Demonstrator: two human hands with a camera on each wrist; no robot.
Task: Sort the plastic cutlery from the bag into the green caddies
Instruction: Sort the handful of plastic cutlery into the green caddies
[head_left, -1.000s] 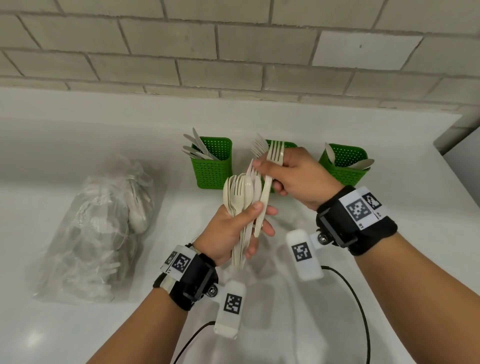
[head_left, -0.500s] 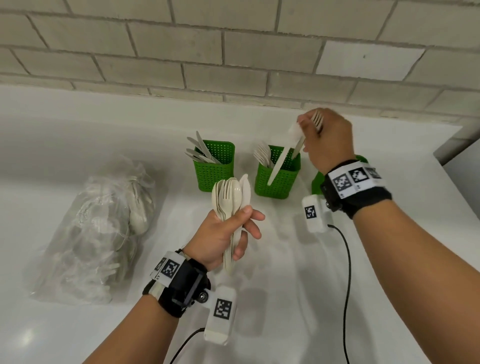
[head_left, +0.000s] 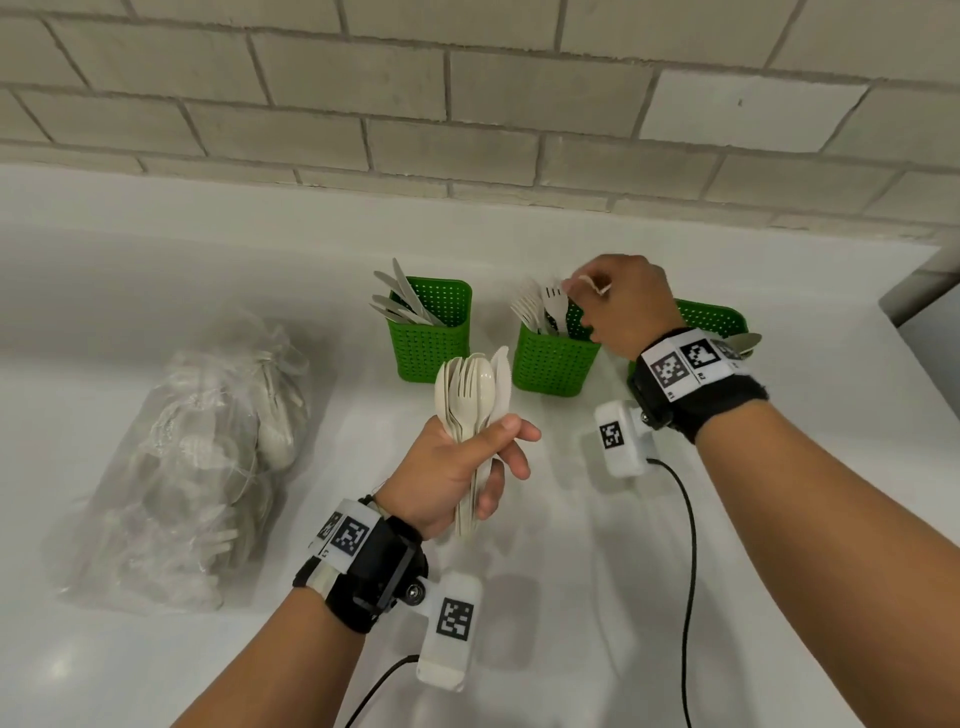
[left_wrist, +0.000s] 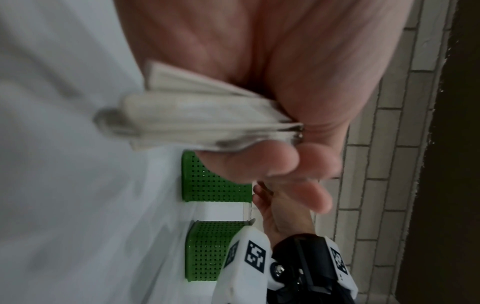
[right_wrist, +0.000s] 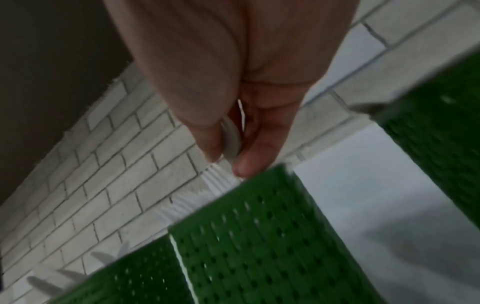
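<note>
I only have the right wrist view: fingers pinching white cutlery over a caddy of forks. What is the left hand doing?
Observer: The left hand grips a mixed bundle of cutlery upright, in front of the caddies.
Operator: Which caddy takes knives?
Observer: The left caddy holds knives.
Operator: And spoons?
Observer: The right caddy, mostly behind the right hand pinching its fork, shows a spoon.

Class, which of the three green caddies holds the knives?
The leftmost caddy, nearest the bag; the middle caddy holds forks.
</note>
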